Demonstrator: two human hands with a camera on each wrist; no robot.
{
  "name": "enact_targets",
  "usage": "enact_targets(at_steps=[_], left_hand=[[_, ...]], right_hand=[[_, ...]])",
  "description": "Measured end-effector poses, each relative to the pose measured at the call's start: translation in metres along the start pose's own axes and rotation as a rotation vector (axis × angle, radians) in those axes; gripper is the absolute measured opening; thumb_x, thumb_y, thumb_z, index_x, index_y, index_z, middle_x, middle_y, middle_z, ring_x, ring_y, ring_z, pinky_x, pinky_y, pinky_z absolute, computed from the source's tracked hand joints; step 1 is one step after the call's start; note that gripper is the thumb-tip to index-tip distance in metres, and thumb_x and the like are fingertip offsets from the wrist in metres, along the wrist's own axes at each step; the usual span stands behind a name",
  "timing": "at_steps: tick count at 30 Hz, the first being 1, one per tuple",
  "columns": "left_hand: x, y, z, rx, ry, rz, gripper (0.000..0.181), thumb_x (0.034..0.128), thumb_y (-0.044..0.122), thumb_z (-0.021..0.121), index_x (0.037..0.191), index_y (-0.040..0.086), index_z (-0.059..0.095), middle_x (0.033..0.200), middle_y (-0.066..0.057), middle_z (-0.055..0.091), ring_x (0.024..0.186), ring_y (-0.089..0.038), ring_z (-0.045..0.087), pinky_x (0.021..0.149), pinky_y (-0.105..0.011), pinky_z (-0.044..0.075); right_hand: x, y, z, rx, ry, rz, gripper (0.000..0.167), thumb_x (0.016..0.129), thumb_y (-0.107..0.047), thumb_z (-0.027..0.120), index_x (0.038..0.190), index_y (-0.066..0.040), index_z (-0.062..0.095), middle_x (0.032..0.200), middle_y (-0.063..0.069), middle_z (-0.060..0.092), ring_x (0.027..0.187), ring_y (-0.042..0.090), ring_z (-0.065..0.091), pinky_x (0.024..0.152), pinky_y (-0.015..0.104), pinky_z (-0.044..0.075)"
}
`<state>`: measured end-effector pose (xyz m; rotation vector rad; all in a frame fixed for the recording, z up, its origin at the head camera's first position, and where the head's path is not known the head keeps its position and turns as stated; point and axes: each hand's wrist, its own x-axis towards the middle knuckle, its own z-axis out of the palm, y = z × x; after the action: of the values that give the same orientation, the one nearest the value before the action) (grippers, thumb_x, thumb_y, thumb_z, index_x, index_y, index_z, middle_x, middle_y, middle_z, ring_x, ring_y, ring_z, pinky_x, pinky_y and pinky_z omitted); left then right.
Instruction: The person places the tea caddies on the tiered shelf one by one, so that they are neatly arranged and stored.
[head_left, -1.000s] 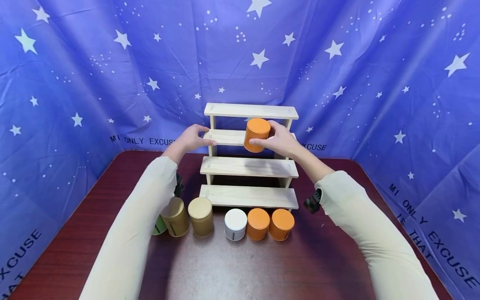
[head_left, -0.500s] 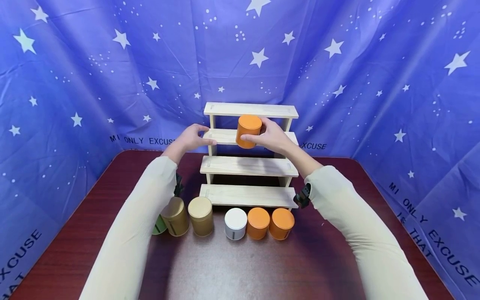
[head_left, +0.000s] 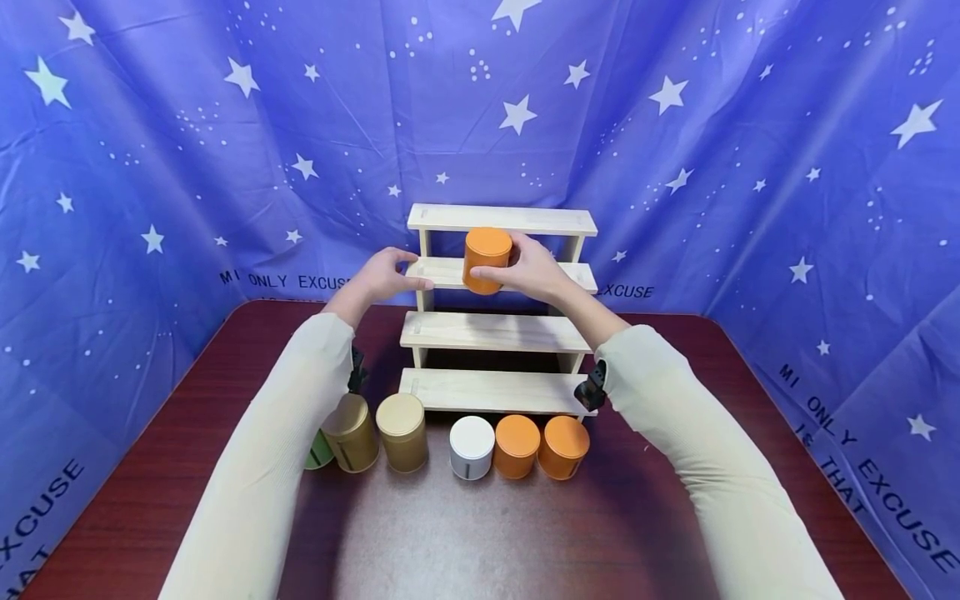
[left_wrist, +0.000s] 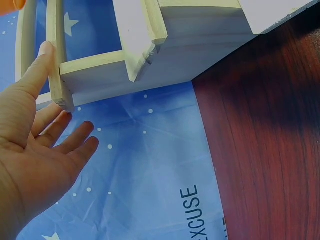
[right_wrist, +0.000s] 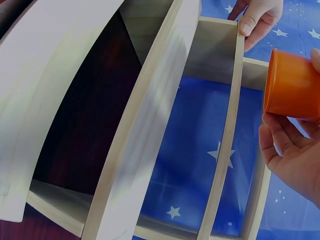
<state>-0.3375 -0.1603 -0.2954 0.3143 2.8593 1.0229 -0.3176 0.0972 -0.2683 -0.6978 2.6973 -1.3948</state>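
My right hand grips an orange round tin, thumb on the near side, upright with its lid on top. It is level with the second-highest board of a pale wooden stepped shelf. In the right wrist view the same orange tin is over that part of the shelf; whether it touches wood I cannot tell. My left hand holds the left end of that board between thumb and fingers. The left wrist view has the thumb on the board's end, the other fingers loosely bent.
Before the shelf stand two orange tins, a white tin, two gold tins and a partly hidden green tin. A starry blue curtain surrounds the dark red table.
My right hand has carried the orange tin leftward and slightly up along the second-highest board. My left hand stays at the board's left end.
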Motion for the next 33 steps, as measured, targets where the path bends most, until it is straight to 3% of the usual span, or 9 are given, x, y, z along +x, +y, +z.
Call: enact_targets(at_steps=[12, 22, 33], left_hand=[[0.002, -0.001, 0.001, -0.013, -0.008, -0.013, 0.073, 0.0818, 0.039, 0.071, 0.139, 0.002, 0.043, 0.146, -0.018, 0.038, 0.135, -0.032, 0.034, 0.109, -0.047, 0.034], [0.001, 0.000, 0.001, -0.010, 0.001, -0.001, 0.072, 0.0815, 0.038, 0.071, 0.138, 0.001, 0.044, 0.144, -0.018, 0.041, 0.134, -0.031, 0.036, 0.109, -0.047, 0.034], [0.002, 0.000, 0.000, -0.004, 0.003, -0.008, 0.072, 0.0819, 0.038, 0.071, 0.138, 0.002, 0.044, 0.144, -0.018, 0.040, 0.134, -0.031, 0.036, 0.108, -0.047, 0.035]], right_hand=[[0.010, -0.003, 0.009, -0.010, -0.015, 0.010, 0.068, 0.075, -0.043, 0.075, 0.130, -0.015, 0.048, 0.115, 0.005, 0.063, 0.099, 0.019, 0.063, 0.082, 0.035, 0.054], [0.019, -0.004, 0.012, -0.070, 0.015, 0.040, 0.065, 0.075, -0.045, 0.074, 0.125, -0.011, 0.049, 0.114, 0.006, 0.062, 0.102, 0.019, 0.061, 0.093, 0.037, 0.049], [0.028, -0.001, 0.012, -0.050, 0.043, 0.087, 0.070, 0.076, -0.045, 0.074, 0.129, -0.008, 0.046, 0.119, 0.009, 0.060, 0.108, 0.022, 0.058, 0.097, 0.037, 0.046]])
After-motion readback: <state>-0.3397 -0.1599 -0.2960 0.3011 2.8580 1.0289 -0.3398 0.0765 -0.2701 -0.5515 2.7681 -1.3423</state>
